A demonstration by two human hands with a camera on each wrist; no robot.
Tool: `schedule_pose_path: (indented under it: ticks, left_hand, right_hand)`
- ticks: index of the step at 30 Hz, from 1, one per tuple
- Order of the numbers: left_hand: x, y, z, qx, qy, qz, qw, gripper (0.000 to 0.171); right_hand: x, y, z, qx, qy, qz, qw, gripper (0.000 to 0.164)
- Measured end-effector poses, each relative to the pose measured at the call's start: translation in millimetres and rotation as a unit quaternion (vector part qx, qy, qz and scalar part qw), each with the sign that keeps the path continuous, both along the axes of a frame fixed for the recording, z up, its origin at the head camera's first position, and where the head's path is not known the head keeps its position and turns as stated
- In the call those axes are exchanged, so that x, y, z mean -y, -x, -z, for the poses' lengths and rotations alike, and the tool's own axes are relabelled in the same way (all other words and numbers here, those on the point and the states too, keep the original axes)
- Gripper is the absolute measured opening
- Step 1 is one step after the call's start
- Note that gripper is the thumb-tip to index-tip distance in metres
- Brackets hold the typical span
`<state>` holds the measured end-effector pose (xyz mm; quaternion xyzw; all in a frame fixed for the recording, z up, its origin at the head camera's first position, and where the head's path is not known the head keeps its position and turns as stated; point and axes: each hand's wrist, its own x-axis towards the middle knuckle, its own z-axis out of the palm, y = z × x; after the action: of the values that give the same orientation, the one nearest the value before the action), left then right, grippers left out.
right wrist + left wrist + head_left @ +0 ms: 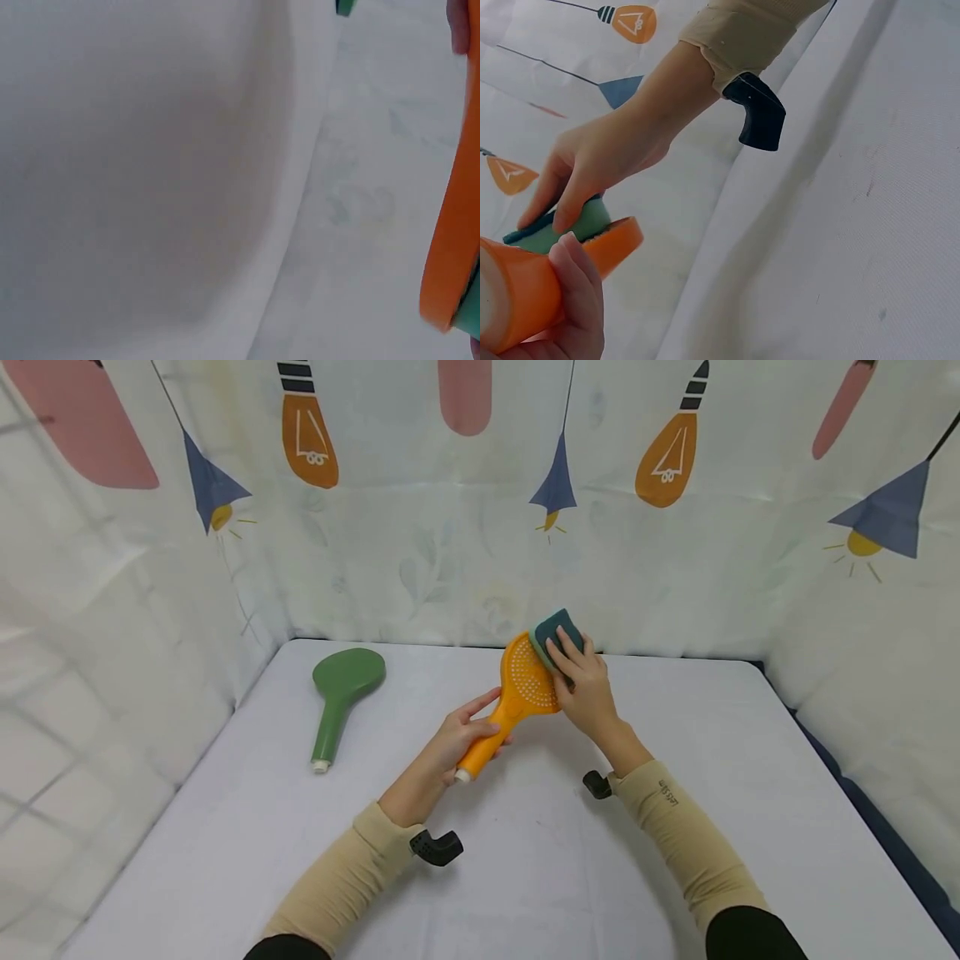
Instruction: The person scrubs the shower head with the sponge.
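Observation:
An orange shower head point(517, 693) with a perforated face and a white handle end is held above the table. Around its handle curl the fingers of my left hand point(456, 735). My right hand point(588, 693) grips a teal sponge point(551, 631) against the upper right of the face. From the left wrist, the sponge point(589, 220) sits on the orange head's rim, thumb and fingers of the right hand point(604, 157) pinching it. The right wrist view catches only the shower head's edge point(454, 225) and a sliver of sponge point(470, 311).
A green shower head point(349, 672) lies on the left of the white-covered table point(525, 877), its white end toward me. Behind the table hangs a pale curtain point(480, 543) printed with lamps and bulbs. Dark camera mounts point(437, 848) stick out from both wrists.

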<state>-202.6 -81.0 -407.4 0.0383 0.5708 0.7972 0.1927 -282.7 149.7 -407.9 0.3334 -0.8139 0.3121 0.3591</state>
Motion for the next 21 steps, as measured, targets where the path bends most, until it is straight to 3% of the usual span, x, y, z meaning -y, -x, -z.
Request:
schedule_pose_path:
  ticks: [8, 12, 15, 21]
  left_hand:
    - [-2, 1.2, -1.4, -0.006, 0.005, -0.001, 1.0, 0.064]
    - [-1, 1.6, -1.5, -0.007, 0.003, -0.002, 1.0, 0.064]
    - [-1, 0.4, -1.9, -0.004, 0.0, 0.002, 1.0, 0.063]
    - [-2, -1.4, -5.0, -0.008, -0.004, 0.003, 1.0, 0.063]
  right_hand:
    - [25, -19.3, -2.1, -0.037, -0.045, -0.078, 0.995, 0.046]
    - [27, -21.1, -6.9, -0.054, -0.079, -0.106, 0.99, 0.047]
    - [20, -15.2, -10.2, -0.052, -0.076, -0.089, 0.992, 0.047]
    - [-4, 0.4, -13.4, -0.007, -0.009, -0.02, 1.0, 0.044]
